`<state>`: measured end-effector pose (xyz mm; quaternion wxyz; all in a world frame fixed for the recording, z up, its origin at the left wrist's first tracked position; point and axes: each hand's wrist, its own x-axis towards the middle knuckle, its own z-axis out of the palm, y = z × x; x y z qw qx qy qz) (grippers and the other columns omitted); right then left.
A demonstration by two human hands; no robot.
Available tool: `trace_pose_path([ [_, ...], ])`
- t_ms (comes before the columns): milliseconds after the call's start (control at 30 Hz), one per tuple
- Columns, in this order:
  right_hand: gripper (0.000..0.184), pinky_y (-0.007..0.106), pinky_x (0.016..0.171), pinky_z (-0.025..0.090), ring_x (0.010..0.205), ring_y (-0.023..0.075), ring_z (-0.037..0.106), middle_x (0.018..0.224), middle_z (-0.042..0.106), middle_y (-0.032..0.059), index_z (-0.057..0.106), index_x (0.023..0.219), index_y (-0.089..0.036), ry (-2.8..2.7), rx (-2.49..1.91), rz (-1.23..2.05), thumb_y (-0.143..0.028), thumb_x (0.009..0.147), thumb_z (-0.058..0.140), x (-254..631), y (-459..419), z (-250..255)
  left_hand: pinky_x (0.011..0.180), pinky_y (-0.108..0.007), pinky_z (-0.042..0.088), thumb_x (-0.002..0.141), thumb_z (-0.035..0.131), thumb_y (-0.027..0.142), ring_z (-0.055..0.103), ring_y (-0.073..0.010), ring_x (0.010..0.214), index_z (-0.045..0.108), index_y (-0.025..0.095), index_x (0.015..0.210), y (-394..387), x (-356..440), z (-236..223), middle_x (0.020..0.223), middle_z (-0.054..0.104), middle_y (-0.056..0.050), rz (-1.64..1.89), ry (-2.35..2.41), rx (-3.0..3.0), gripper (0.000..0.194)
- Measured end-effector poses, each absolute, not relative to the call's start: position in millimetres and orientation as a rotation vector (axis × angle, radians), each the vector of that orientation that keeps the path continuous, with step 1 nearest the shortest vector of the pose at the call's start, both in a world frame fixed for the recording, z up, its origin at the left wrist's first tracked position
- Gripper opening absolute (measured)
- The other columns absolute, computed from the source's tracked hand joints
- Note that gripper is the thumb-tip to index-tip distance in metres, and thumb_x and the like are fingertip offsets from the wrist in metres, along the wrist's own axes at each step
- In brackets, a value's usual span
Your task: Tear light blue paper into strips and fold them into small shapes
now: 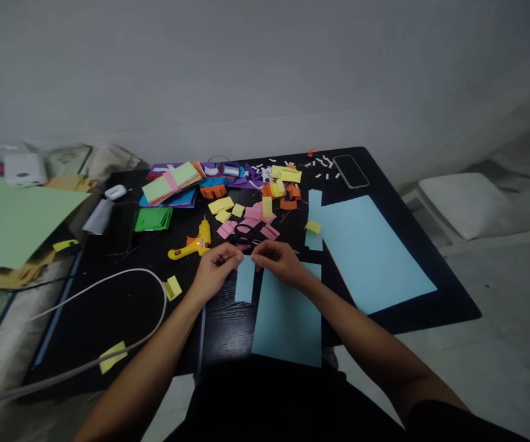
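Observation:
A small light-blue paper strip [245, 282] hangs between my two hands, pinched at its upper corners. My left hand [219, 267] grips its left corner between thumb and fingers. At the right corner, the fingers of my right hand [278, 261] are closed on the same strip. Under my right wrist lies a light-blue sheet [288, 319] near the front edge. Just beyond my hands is a pair of dark-handled scissors [245, 228], partly hidden among pink paper pieces [256, 215]. To the left of these rests a yellow glue gun [194, 240].
A larger blue sheet [375, 252] covers the table's right side, with a phone [350, 171] behind it. Blue strips [314, 205] lie beside it. Coloured paper stacks [173, 184] and scraps fill the back. A white cable [157, 279] loops across the left; green card [21, 215] lies further left.

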<state>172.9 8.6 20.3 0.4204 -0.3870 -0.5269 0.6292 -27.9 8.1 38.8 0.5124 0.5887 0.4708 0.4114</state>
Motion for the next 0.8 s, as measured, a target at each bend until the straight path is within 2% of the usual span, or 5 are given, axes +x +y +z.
trace_pose_path([
  [200,0.022,0.025,0.059,0.046,0.059,0.0112,0.057,0.065,0.064,-0.0021,0.070,0.078,-0.017,-1.446,-1.008,1.586,-0.038,0.079,0.076,174.2,8.1,20.9,0.057,-0.022,0.040,0.083,0.070,0.034,0.052,-0.0111,0.057,0.068,0.017,0.076,4.4,-25.1,34.8,0.061,0.059,0.003,0.842,1.037,1.507,0.019],
  [367,0.020,0.024,0.057,0.043,0.058,0.0108,0.055,0.063,0.063,-0.0026,0.071,0.075,-0.017,-1.474,-1.007,1.624,-0.036,0.077,0.077,178.4,10.8,21.2,0.059,-0.024,0.043,0.083,0.070,0.031,0.057,-0.0129,0.060,0.070,0.017,0.078,8.7,-34.1,33.2,0.065,0.066,0.001,0.765,1.022,1.587,0.015],
  [567,0.021,0.024,0.060,0.051,0.059,0.0110,0.058,0.062,0.063,-0.0038,0.068,0.070,-0.018,-1.159,-1.098,1.517,-0.036,0.074,0.079,190.5,23.7,18.7,0.060,-0.024,0.048,0.081,0.070,0.027,0.061,-0.0132,0.058,0.068,0.017,0.074,21.6,-52.2,36.7,0.063,0.067,0.000,0.934,1.077,1.521,0.013],
  [667,0.028,0.026,0.057,0.055,0.057,0.0129,0.063,0.063,0.066,-0.0022,0.069,0.075,-0.018,-1.085,-1.063,1.664,-0.042,0.073,0.083,188.2,23.3,18.2,0.071,-0.027,0.056,0.083,0.075,0.029,0.069,-0.0158,0.072,0.072,0.017,0.091,18.6,-46.0,35.7,0.080,0.075,-0.005,0.976,1.021,1.466,0.015],
  [800,0.039,0.027,0.053,0.059,0.059,0.0149,0.067,0.065,0.068,0.0000,0.072,0.083,-0.016,-1.089,-1.043,1.778,-0.049,0.072,0.087,180.9,17.0,17.2,0.084,-0.030,0.059,0.084,0.078,0.029,0.074,-0.0186,0.089,0.070,0.018,0.118,11.3,-35.5,32.6,0.097,0.077,-0.008,0.935,0.868,1.441,0.037],
])
